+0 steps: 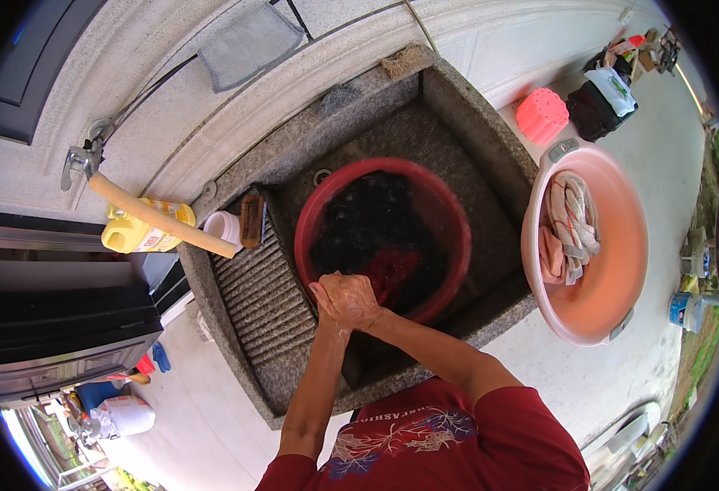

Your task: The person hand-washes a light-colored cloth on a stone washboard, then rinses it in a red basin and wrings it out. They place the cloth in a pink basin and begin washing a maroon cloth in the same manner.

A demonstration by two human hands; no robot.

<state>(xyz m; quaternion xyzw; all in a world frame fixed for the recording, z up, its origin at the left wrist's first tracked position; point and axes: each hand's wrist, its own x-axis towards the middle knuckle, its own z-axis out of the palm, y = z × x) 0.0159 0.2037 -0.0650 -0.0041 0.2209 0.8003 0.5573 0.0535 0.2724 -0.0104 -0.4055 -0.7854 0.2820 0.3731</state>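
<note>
My left hand (326,309) and my right hand (356,299) are pressed together, fingers closed, above the near rim of a red round basin (463,245). Anything between the palms is hidden. Both hands look wet. Inside the basin lie dark, soaked clothes (359,214) in dark water, with a piece of red cloth (394,268) among them close to my hands. The basin rests in the larger well of a grey stone sink (478,106). A ribbed washboard slope (265,295) forms the sink's left side, near my left wrist.
Left of the basin, a wooden scrub brush (252,221) and a white cup (223,227) sit on the sink beside yellow bottles (142,229). A tap (85,159) carries a tan hose (163,217). At right, a pink tub (629,245) contains light cloths (572,221), near a pink bucket (542,115).
</note>
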